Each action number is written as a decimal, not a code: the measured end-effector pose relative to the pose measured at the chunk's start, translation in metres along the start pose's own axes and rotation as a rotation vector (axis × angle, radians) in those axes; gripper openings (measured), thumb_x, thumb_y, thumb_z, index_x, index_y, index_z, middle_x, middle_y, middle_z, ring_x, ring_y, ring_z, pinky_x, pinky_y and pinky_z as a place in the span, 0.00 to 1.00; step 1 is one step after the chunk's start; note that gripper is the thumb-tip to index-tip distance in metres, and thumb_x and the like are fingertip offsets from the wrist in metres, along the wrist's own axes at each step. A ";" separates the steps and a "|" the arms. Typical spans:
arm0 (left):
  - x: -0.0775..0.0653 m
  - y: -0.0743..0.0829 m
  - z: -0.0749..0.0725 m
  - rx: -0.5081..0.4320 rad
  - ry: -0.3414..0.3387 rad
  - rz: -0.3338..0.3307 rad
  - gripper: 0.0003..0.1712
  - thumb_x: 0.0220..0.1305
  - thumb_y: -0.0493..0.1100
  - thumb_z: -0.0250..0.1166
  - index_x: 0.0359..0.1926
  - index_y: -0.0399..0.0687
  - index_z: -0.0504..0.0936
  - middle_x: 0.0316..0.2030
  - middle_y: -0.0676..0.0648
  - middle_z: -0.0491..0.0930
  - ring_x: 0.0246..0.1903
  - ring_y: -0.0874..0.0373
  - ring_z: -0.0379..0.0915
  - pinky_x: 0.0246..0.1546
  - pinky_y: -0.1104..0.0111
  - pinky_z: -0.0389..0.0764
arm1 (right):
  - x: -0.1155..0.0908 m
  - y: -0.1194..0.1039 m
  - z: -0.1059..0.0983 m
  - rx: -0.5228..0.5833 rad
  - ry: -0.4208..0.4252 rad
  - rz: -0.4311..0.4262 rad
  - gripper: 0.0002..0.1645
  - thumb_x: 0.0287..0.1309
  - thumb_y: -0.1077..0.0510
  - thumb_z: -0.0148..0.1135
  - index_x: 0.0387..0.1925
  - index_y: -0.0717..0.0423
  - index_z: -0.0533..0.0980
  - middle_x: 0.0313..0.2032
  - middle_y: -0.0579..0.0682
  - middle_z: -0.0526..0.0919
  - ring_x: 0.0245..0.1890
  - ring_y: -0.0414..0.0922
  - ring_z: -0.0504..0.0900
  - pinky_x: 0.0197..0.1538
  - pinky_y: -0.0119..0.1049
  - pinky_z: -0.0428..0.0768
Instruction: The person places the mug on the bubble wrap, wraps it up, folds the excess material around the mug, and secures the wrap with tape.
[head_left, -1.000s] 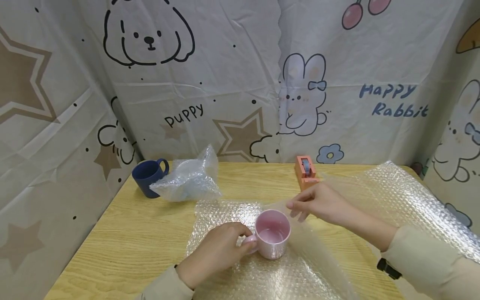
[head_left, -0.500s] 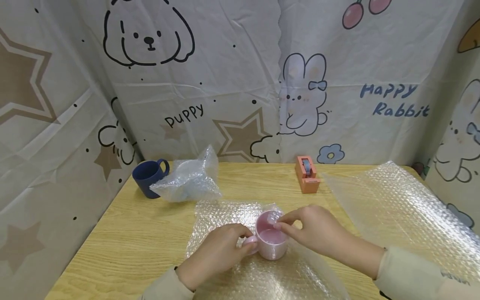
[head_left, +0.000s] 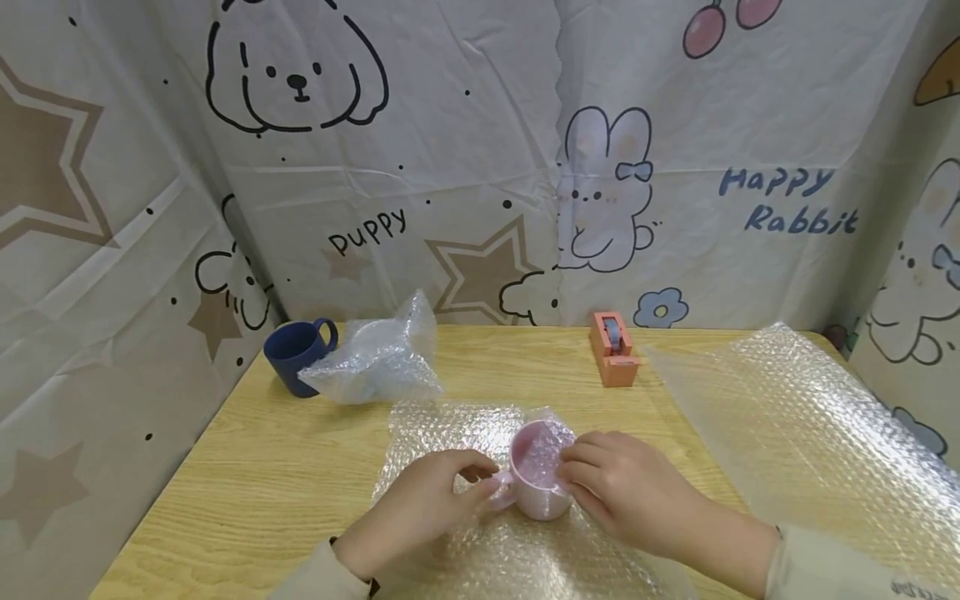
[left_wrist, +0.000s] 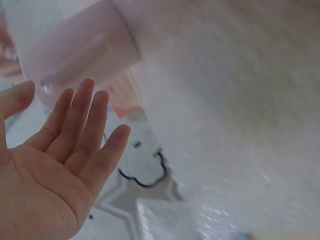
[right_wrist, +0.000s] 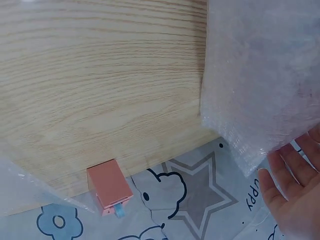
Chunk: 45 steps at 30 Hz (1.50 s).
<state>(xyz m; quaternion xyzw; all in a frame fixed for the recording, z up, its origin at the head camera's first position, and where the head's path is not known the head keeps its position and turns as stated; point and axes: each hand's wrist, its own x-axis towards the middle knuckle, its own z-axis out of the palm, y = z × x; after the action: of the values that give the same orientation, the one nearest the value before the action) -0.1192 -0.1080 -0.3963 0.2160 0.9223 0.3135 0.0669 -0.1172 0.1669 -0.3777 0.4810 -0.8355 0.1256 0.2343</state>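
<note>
A pink mug (head_left: 542, 502) stands on a sheet of bubble wrap (head_left: 450, 425), its handle pointing left. A flap of the wrap lies over the right part of its mouth. My right hand (head_left: 637, 492) holds that flap against the mug's right rim; in the right wrist view its fingertips touch the edge of the bubble wrap (right_wrist: 260, 85). By the handle is my left hand (head_left: 427, 500), thumb and index finger close to it. The left wrist view shows this hand (left_wrist: 60, 160) with fingers spread and fairly straight below the mug (left_wrist: 80, 55).
At the back left stand a blue mug (head_left: 291, 350) and a bubble-wrapped bundle (head_left: 378, 358). An orange tape dispenser (head_left: 617, 358) sits near the back edge. Another bubble wrap sheet (head_left: 795, 417) covers the right side of the wooden table (head_left: 247, 475). A printed cloth (head_left: 450, 183) hangs behind.
My right hand has come down from the mug's far right, bringing the wrap flap over its mouth. My left hand's fingers have loosened at the handle.
</note>
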 end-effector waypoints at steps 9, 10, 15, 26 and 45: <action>0.010 -0.047 -0.028 -0.161 0.206 -0.155 0.14 0.71 0.45 0.60 0.52 0.46 0.84 0.49 0.49 0.83 0.52 0.50 0.77 0.56 0.50 0.76 | -0.001 -0.001 0.001 -0.005 -0.026 0.005 0.10 0.51 0.61 0.71 0.39 0.54 0.85 0.42 0.48 0.85 0.44 0.45 0.83 0.46 0.42 0.84; 0.011 -0.053 -0.032 -0.154 0.231 -0.168 0.14 0.71 0.44 0.60 0.53 0.45 0.84 0.49 0.48 0.83 0.51 0.49 0.77 0.55 0.50 0.76 | -0.001 -0.001 0.001 -0.005 -0.026 0.006 0.10 0.51 0.61 0.71 0.39 0.54 0.85 0.42 0.48 0.85 0.44 0.45 0.83 0.46 0.42 0.84; 0.011 -0.075 -0.045 -0.102 0.298 -0.245 0.16 0.72 0.44 0.59 0.55 0.42 0.81 0.51 0.42 0.81 0.51 0.45 0.76 0.52 0.49 0.77 | -0.001 0.000 0.001 0.003 -0.014 -0.001 0.10 0.50 0.61 0.71 0.38 0.53 0.84 0.41 0.47 0.85 0.43 0.44 0.82 0.46 0.41 0.83; 0.010 -0.094 -0.041 -0.258 0.259 -0.361 0.28 0.71 0.40 0.59 0.64 0.26 0.64 0.56 0.27 0.72 0.54 0.35 0.73 0.53 0.48 0.77 | -0.001 0.002 0.004 0.012 0.010 -0.022 0.10 0.50 0.62 0.72 0.37 0.54 0.84 0.40 0.46 0.85 0.43 0.44 0.82 0.47 0.41 0.83; 0.011 -0.061 -0.043 -0.523 0.218 -0.277 0.16 0.72 0.41 0.58 0.49 0.28 0.78 0.52 0.34 0.80 0.52 0.42 0.78 0.57 0.50 0.76 | -0.001 0.001 0.008 0.033 0.038 -0.012 0.10 0.47 0.62 0.72 0.36 0.55 0.84 0.40 0.48 0.85 0.42 0.44 0.82 0.46 0.41 0.84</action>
<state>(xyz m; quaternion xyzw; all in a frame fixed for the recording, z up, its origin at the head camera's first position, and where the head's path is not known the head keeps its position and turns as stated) -0.1618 -0.1702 -0.3987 0.0287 0.8327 0.5494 0.0630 -0.1193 0.1645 -0.3851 0.4874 -0.8258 0.1468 0.2428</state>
